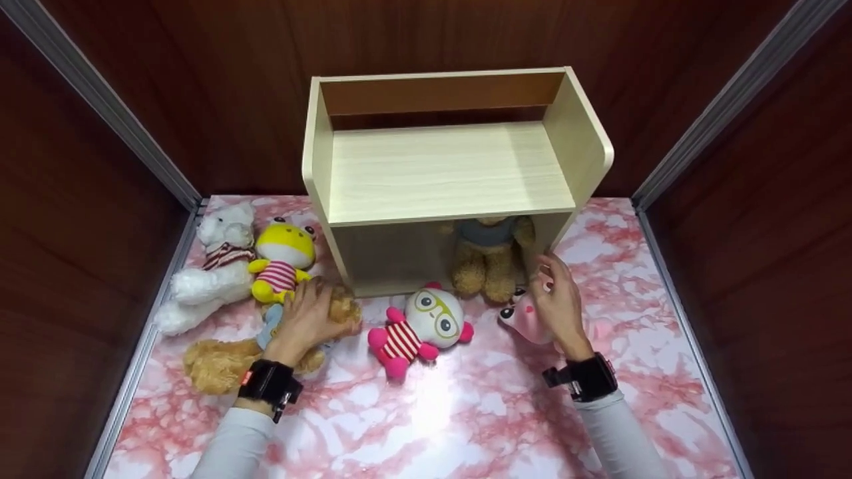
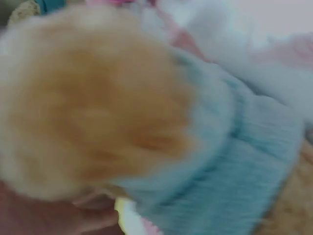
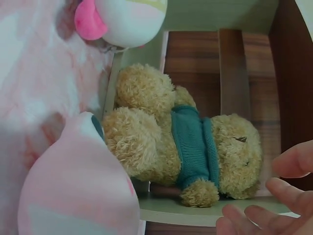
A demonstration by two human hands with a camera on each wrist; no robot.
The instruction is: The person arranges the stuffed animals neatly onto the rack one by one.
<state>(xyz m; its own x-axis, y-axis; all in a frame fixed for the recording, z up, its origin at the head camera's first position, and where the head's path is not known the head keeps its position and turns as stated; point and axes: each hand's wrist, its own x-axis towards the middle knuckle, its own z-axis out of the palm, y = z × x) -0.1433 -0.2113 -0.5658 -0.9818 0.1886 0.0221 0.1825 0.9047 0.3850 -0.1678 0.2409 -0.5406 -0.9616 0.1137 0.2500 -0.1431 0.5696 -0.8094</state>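
My left hand (image 1: pixel 307 322) grips a brown teddy bear (image 1: pixel 216 366) in a light blue sweater, lying on the left, with fingers and thumb around its head end. Up close in the left wrist view, the bear's furry head (image 2: pixel 93 103) is blurred and hides most of the hand. A second teddy bear (image 1: pixel 489 256), in a teal sweater, sits upright in the lower compartment of the shelf (image 1: pixel 452 166) at its right end. My right hand (image 1: pixel 559 303) is beside that compartment's right wall, above a pink plush toy (image 1: pixel 526 322), its fingers (image 3: pixel 288 193) loosely bent with nothing between them.
Between the hands, in front of the shelf, lies a pink and white panda plush (image 1: pixel 436 313) with printed glasses. A yellow plush toy (image 1: pixel 286 249) and a white plush bear (image 1: pixel 219 286) lie at the left. Dark wooden walls (image 1: pixel 752 266) enclose the pink marbled surface (image 1: pixel 492 412).
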